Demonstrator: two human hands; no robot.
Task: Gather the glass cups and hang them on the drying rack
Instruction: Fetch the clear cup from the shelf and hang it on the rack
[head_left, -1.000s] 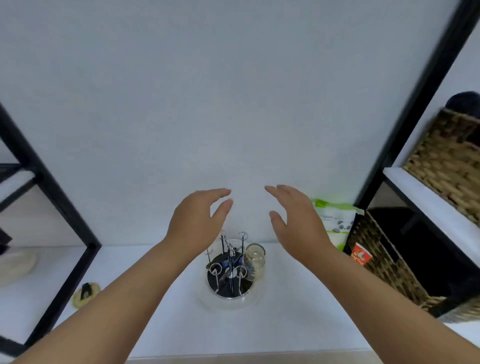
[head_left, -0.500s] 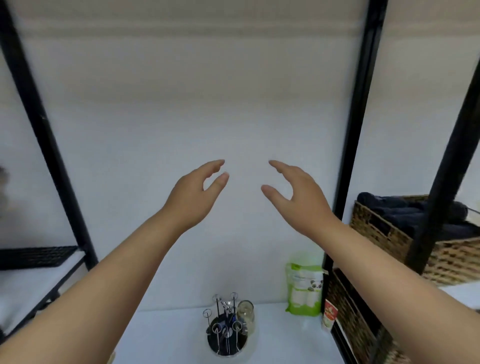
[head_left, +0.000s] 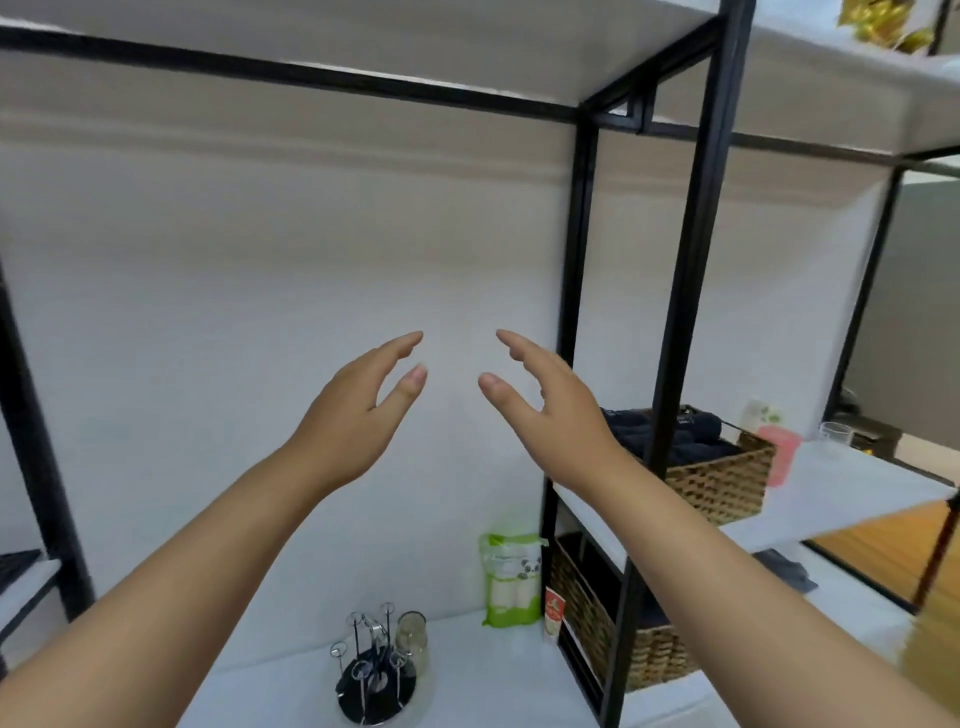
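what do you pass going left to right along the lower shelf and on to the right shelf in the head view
drying rack → glass cup on it → green panda pack → lower wicker basket → upper wicker basket → pink cup → clear glass cup

There is one view only, from a camera on the person's head, so no second view shares any part of it. It looks forward at a white wall more than down; straight lines bow toward the edges. Both forearms reach in from the bottom corners, with the left hand and right hand raised near mid-frame, close to the lens. The rack sits low at the bottom edge, on the white shelf. A black frame stands right of centre, and a cup lies far right.
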